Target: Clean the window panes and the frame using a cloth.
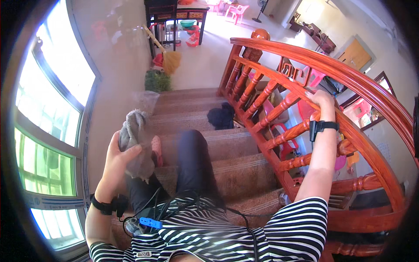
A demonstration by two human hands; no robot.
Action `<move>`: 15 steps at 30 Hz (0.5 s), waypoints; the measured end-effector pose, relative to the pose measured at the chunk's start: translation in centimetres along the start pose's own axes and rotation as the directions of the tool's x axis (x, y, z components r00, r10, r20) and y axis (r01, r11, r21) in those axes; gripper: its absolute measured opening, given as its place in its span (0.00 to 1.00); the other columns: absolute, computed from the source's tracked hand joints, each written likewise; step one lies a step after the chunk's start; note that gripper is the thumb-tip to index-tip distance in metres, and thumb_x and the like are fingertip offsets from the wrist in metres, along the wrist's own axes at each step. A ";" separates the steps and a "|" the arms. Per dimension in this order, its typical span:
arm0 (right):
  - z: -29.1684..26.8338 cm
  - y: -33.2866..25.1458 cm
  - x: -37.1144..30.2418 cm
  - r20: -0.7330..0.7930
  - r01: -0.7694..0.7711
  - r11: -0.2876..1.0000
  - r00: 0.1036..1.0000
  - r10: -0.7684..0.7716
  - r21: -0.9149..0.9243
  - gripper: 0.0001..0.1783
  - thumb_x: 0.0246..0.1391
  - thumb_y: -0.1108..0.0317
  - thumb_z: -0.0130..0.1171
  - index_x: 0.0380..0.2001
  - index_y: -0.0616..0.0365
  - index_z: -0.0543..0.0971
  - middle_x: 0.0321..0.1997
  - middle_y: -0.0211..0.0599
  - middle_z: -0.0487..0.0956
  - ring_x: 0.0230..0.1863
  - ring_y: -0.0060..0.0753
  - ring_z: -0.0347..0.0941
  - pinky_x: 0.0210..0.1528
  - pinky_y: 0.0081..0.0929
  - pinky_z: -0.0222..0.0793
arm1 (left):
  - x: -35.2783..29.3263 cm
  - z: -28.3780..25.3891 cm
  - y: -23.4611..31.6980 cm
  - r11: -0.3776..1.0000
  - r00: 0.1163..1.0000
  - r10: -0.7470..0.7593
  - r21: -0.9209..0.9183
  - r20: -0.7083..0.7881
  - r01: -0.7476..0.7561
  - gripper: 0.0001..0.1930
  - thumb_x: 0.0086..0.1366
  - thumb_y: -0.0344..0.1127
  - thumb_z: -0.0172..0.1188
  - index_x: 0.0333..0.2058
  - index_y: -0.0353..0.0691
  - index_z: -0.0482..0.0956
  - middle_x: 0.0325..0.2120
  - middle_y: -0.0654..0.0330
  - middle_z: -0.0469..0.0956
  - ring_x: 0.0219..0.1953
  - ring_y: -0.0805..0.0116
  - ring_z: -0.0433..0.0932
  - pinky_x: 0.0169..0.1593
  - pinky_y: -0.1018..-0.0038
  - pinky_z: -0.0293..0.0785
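Observation:
My left hand is closed round a crumpled grey rag, held up at the left above the stairs. The rag's top stands above my fingers and its lower end hangs beside my knee. At the right, my arm reaches out to the red-brown wooden railing. There my right hand is wrapped over the lower rail, just under the curved top handrail; some of its fingertips are hidden. A pink shoe shows on a step beyond the rag.
Dark cloth lies on a step near the balusters. At the stair end, a straw broom leans by a green bristly bundle and a dark wooden table. Windows line the left wall. Black cords cross my lap.

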State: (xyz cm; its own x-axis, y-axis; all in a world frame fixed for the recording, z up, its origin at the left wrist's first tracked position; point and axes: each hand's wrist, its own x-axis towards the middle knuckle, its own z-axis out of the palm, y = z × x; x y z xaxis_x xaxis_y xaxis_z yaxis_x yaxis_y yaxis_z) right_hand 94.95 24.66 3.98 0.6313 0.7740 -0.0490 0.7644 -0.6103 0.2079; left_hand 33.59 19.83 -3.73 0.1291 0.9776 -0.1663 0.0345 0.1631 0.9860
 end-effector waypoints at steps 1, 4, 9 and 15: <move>-0.1 0.9 0.8 0.041 0.057 0.998 0.998 -0.056 -0.033 0.34 0.53 0.37 0.54 0.51 0.54 0.78 0.59 0.48 0.74 0.59 0.44 0.71 0.60 0.42 0.65 | 0.7 0.1 0.1 1.000 1.000 -0.006 0.001 0.014 0.006 0.30 0.56 0.31 0.66 0.55 0.31 0.66 0.45 0.56 0.75 0.46 0.68 0.74 0.54 0.73 0.69; 1.2 0.8 3.6 0.167 0.005 0.992 0.986 0.016 -0.126 0.47 0.44 0.28 0.57 0.53 0.59 0.76 0.57 0.53 0.74 0.59 0.49 0.71 0.61 0.39 0.66 | 3.0 0.5 -0.2 0.998 1.000 -0.030 0.051 -0.004 0.030 0.30 0.56 0.32 0.66 0.56 0.30 0.66 0.45 0.56 0.75 0.46 0.68 0.74 0.54 0.73 0.69; 3.1 1.0 4.3 -0.011 0.165 0.986 0.986 -0.165 -0.004 0.44 0.46 0.31 0.57 0.46 0.66 0.79 0.52 0.63 0.75 0.57 0.53 0.71 0.59 0.41 0.66 | 8.0 2.2 0.0 0.996 0.999 0.004 0.089 0.033 -0.006 0.31 0.55 0.36 0.68 0.55 0.32 0.67 0.44 0.58 0.75 0.47 0.70 0.73 0.53 0.73 0.68; 3.8 4.2 5.6 0.049 0.174 0.979 0.983 -0.180 0.103 0.42 0.47 0.35 0.59 0.41 0.72 0.80 0.42 0.69 0.78 0.52 0.58 0.75 0.52 0.43 0.69 | 14.7 5.5 0.0 0.981 0.996 0.047 0.185 0.075 -0.060 0.27 0.55 0.39 0.68 0.49 0.31 0.70 0.41 0.58 0.76 0.44 0.72 0.74 0.50 0.76 0.69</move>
State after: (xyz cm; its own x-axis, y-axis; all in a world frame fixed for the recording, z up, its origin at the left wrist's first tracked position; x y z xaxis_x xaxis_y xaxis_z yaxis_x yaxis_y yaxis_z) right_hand 102.16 25.82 0.89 0.4895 0.8618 -0.1334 0.8719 -0.4806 0.0942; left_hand 40.95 33.43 -6.23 0.2050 0.9713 -0.1205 0.2094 0.0768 0.9748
